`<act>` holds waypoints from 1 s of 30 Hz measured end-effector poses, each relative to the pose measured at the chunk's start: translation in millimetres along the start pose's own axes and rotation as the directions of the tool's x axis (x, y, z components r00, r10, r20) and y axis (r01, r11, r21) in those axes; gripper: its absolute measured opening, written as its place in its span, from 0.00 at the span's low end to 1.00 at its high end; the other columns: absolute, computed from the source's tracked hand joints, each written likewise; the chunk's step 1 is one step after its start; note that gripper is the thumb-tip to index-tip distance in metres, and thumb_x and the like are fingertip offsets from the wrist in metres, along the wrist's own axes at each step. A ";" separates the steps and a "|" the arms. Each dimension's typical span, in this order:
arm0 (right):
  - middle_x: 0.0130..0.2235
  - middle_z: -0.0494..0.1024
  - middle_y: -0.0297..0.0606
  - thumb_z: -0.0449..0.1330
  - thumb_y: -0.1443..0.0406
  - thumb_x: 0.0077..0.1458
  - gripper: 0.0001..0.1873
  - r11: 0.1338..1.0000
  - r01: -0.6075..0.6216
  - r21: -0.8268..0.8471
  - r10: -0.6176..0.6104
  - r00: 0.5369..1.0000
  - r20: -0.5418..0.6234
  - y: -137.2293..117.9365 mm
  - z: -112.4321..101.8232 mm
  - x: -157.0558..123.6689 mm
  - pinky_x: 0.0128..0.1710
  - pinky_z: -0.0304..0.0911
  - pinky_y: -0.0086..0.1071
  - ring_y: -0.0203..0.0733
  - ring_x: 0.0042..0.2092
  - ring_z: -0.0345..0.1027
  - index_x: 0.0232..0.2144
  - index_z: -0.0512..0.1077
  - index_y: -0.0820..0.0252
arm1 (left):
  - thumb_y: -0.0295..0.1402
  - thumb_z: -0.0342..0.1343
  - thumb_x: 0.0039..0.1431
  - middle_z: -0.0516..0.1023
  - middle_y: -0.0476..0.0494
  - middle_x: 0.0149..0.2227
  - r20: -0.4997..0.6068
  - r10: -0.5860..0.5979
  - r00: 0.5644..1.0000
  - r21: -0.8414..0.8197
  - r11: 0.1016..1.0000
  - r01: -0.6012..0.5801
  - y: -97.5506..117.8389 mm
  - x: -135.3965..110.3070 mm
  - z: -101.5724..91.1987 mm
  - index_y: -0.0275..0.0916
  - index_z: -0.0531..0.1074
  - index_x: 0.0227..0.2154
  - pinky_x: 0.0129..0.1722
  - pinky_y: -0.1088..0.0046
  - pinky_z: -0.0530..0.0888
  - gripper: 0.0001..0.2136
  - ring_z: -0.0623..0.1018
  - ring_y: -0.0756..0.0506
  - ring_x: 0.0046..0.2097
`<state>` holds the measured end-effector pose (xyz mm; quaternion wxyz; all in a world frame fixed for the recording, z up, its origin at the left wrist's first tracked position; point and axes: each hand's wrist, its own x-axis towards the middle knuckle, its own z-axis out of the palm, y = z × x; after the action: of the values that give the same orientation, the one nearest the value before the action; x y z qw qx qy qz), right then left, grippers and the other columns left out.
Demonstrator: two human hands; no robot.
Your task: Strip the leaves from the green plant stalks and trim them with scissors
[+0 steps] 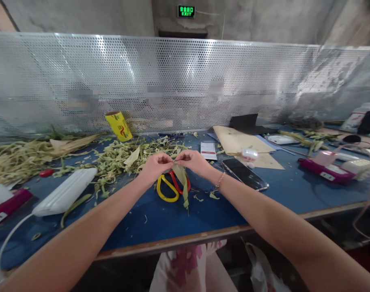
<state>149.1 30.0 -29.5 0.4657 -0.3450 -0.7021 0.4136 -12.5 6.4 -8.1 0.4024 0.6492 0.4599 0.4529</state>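
Observation:
My left hand [155,165] and my right hand [193,161] meet above the blue table [160,221], fingertips pinched on the top of a pale green leaf strip [182,180] that hangs down between them. Scissors with one yellow and one red handle [168,187] lie on the table right under my hands, partly hidden by the strip. Behind my hands spreads a heap of green leaf scraps [121,156].
A black phone [245,173] lies right of my wrist, with a white earbud case [249,153] on brown paper [238,142]. A white pack [66,190] lies left. A yellow roll [118,125] leans on the perforated metal screen [185,81]. Pink devices [325,170] sit at the right.

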 end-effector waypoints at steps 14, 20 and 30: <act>0.22 0.70 0.31 0.64 0.60 0.37 0.12 0.987 -0.070 0.144 0.069 0.998 0.015 0.1 3.1 0.4 0.30 0.62 0.28 0.30 0.26 0.62 0.23 0.70 0.63 | 0.34 0.62 0.36 0.69 0.53 0.21 0.017 -0.011 1.000 -0.061 0.998 0.012 -9.3 1.3 4.7 0.36 0.67 0.24 0.29 0.75 0.68 0.11 0.70 0.52 0.25; 0.24 0.71 0.31 0.65 0.60 0.36 0.12 0.993 -0.055 0.104 0.055 0.998 0.002 1.1 0.5 0.2 0.31 0.62 0.28 0.31 0.27 0.64 0.23 0.70 0.63 | 0.38 0.63 0.36 0.72 0.50 0.21 0.012 -0.066 0.998 -0.102 0.993 0.067 -6.4 -1.1 5.1 0.35 0.68 0.22 0.31 0.71 0.70 0.13 0.72 0.51 0.25; 0.24 0.71 0.32 0.63 0.58 0.39 0.13 0.991 -0.051 0.124 0.048 0.998 0.030 2.0 2.6 -1.0 0.31 0.63 0.28 0.31 0.27 0.64 0.25 0.70 0.62 | 0.35 0.64 0.33 0.71 0.51 0.21 -0.010 0.037 0.999 -0.071 0.997 -0.038 -8.6 1.2 3.8 0.36 0.67 0.21 0.31 0.73 0.69 0.13 0.72 0.51 0.27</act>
<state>147.2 29.3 -32.3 0.4666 -0.3270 -0.6723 0.4725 -10.7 9.4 -16.9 0.4146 0.6412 0.4329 0.4791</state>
